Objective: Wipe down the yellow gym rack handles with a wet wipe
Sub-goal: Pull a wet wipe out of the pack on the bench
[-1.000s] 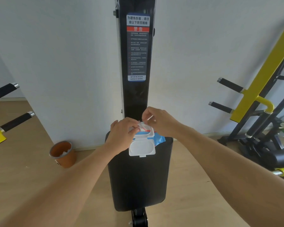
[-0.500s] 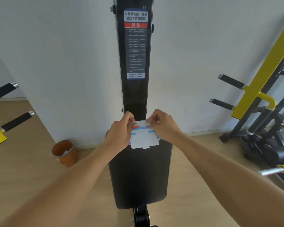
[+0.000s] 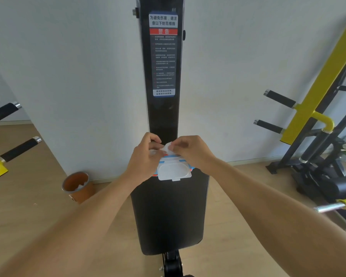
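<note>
A wet wipe pack (image 3: 174, 171) with its white flip lid hanging open sits at the back of a black bench seat (image 3: 169, 212). My left hand (image 3: 145, 158) grips the pack's left side. My right hand (image 3: 190, 151) pinches a white wipe (image 3: 167, 147) that sticks up from the pack's opening, between the two hands. The yellow gym rack (image 3: 318, 80) slants up at the right, with a curved yellow handle (image 3: 326, 120) and two black-gripped pegs (image 3: 279, 100) on it. Another yellow part with black grips (image 3: 18, 149) shows at the left edge.
An upright black bench back with a warning label (image 3: 163, 52) stands against the white wall. An orange bin (image 3: 77, 186) sits on the wooden floor at the left. Black machine bases and a steel bar with a yellow collar (image 3: 336, 205) crowd the right.
The flip lid hangs open throughout. My right fingers have moved to the opening and drawn a white wipe tip up out of it. The view has shifted slightly.
</note>
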### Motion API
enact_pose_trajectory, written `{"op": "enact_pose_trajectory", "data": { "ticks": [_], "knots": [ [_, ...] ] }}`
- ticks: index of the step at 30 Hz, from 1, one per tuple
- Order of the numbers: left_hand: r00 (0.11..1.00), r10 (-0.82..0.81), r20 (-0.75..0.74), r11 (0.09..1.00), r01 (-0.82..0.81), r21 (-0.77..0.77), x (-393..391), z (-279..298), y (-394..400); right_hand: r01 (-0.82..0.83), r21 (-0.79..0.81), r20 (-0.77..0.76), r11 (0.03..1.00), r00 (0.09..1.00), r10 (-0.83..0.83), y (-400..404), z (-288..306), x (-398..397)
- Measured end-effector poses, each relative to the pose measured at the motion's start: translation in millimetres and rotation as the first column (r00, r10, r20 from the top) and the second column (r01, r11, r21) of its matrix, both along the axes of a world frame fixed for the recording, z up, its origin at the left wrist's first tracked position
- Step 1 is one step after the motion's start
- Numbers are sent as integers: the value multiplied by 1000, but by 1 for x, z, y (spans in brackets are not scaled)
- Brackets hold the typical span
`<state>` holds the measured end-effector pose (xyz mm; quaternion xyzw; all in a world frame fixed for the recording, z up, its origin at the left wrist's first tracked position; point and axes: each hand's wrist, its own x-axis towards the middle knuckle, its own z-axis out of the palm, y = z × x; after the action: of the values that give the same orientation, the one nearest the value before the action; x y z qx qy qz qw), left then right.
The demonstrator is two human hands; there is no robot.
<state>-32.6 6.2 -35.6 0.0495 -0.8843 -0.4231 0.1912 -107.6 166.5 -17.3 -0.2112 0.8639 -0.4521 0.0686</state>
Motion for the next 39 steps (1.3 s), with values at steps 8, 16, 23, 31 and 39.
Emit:
{"op": "enact_pose_trajectory", "data": {
  "ticks": [8, 16, 23, 31, 39],
  "knots": [
    [984, -74, 165, 997, 77, -11, -10, 8, 1, 47, -48, -37, 998, 998, -49, -5, 0, 3],
    [991, 15, 136, 996, -3, -84, -13, 12, -5, -10, 35, -46, 999, 999, 12, 0, 2, 1],
    [984, -49, 174, 993, 66, -94, -13, 13, -2, 42, -11, -68, 999, 997, -43, -3, -1, 4],
    [979, -77, 188, 995, 86, -40, -16, 18, -7, 47, 38, -106, 998, 993, -43, -1, -6, 12],
    [986, -72, 153, 993, 84, -77, -17, 13, -5, 108, -15, -110, 994, 988, -109, -3, -5, 16]
  ]
}}
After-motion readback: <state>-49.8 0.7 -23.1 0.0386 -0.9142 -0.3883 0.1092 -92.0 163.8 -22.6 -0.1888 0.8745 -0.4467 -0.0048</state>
